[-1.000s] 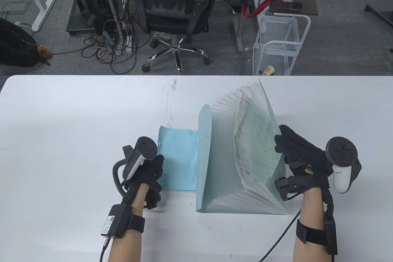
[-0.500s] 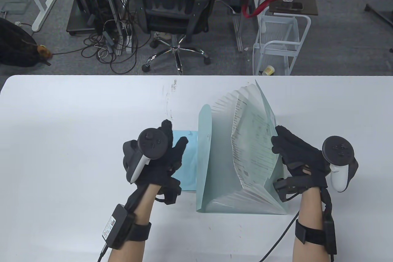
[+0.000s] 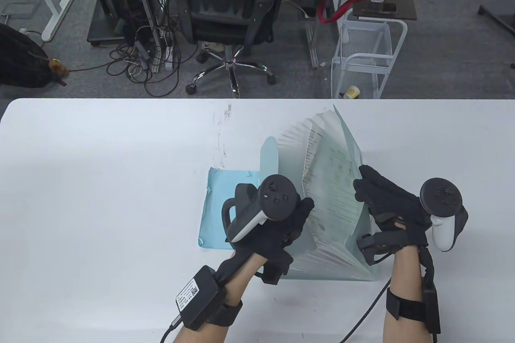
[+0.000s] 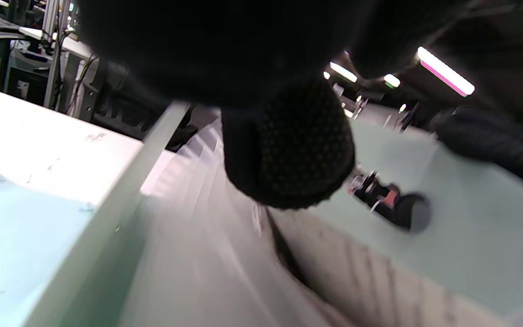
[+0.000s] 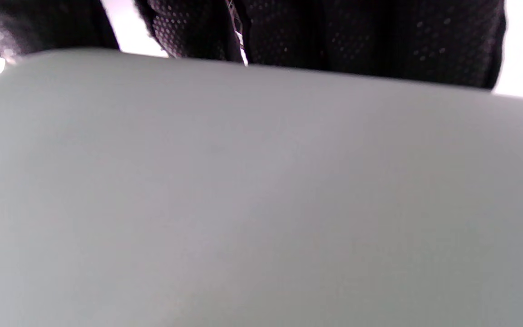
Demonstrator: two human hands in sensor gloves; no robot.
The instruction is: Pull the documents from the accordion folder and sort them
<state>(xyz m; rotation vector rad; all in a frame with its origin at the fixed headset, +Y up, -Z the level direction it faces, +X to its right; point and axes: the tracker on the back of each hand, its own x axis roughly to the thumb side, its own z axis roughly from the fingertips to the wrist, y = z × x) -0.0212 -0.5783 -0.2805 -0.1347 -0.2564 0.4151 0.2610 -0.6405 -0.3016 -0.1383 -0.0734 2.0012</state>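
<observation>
A pale green accordion folder (image 3: 281, 158) stands fanned open on the white table, right of centre. A printed document (image 3: 326, 182) stands in one of its rear pockets. My right hand (image 3: 364, 188) grips the top edge of the folder's rear cover (image 5: 261, 204) and holds it back; its fingers (image 5: 334, 36) curl over the edge. My left hand (image 3: 299, 214) hovers over the open pockets (image 4: 225, 254), a fingertip (image 4: 288, 150) hanging above them next to the document, holding nothing. A light blue sheet (image 3: 225, 210) lies flat on the table left of the folder.
The table's far edge (image 3: 257, 99) runs just behind the folder. Beyond it stand an office chair (image 3: 231, 9) and a white wire cart (image 3: 366, 57). A black cable (image 3: 362, 315) trails from my right wrist across the table's front.
My left hand has lifted off the blue sheet and moved right, over the folder's open pockets. My right hand has kept its grip on the rear cover, which leans slightly more left.
</observation>
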